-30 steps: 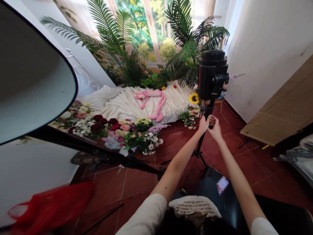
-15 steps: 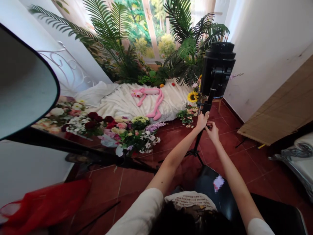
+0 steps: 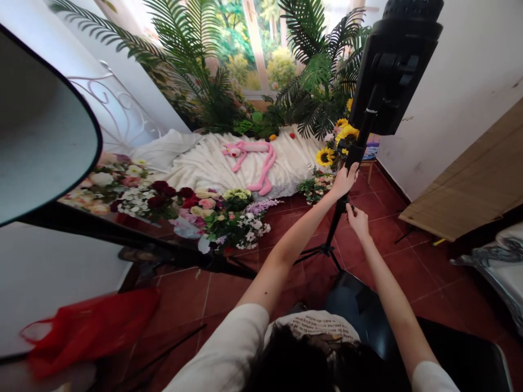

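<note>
A black light stand (image 3: 335, 226) rises from tripod legs on the red tiles. At its top sits a black studio light (image 3: 394, 76), seen from behind and leaning to the right. My left hand (image 3: 345, 181) is wrapped round the upper pole, just below the light's mount. Lower down, at the collar of the stand, my right hand (image 3: 358, 220) has its fingers pinched at a small knob, mostly hidden by them.
A large softbox (image 3: 44, 130) on a black boom crosses the left side. Artificial flowers (image 3: 212, 218) border a white draped cloth (image 3: 183, 174) with a pink plush toy (image 3: 250, 147). A black case (image 3: 351, 305) stands close below my arms.
The studio light has risen and looks larger, with more pole showing below it. My left hand has gone up slightly with it, while my right hand stays at the collar.
</note>
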Tool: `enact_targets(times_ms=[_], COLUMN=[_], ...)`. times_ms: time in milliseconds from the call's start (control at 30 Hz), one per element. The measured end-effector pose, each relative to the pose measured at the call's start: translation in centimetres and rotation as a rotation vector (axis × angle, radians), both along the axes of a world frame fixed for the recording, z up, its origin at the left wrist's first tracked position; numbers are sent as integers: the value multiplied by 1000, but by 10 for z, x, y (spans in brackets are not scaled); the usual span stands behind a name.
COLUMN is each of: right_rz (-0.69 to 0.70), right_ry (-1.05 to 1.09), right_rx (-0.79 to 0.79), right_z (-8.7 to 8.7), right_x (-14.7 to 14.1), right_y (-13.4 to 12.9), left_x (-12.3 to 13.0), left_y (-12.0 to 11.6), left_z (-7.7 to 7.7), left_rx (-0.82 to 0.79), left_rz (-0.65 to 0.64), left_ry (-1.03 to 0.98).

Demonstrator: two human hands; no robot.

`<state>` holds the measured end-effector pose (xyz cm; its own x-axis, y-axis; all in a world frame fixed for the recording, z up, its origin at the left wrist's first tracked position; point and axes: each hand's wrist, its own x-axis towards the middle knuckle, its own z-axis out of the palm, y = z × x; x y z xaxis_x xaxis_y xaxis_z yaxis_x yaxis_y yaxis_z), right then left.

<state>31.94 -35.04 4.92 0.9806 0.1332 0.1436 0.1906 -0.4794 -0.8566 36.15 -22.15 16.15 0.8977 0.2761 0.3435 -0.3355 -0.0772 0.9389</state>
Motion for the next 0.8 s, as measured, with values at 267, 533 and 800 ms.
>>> enact_targets(times_ms=[267,533,800], right_rz=[306,133,-26], right_ry=[651,682,-37], right_rx=[893,594,-17], right_z=[11,5,3], right_x=[0,-2,-5], right_y=[9,6,1], left_x=[2,3,7], left_y=[1,2,2], left_z=[-2,-13,-20], left_rx=[77,56,43], left_rz=[-45,-41,-46], left_ry=[-34,-23,-11])
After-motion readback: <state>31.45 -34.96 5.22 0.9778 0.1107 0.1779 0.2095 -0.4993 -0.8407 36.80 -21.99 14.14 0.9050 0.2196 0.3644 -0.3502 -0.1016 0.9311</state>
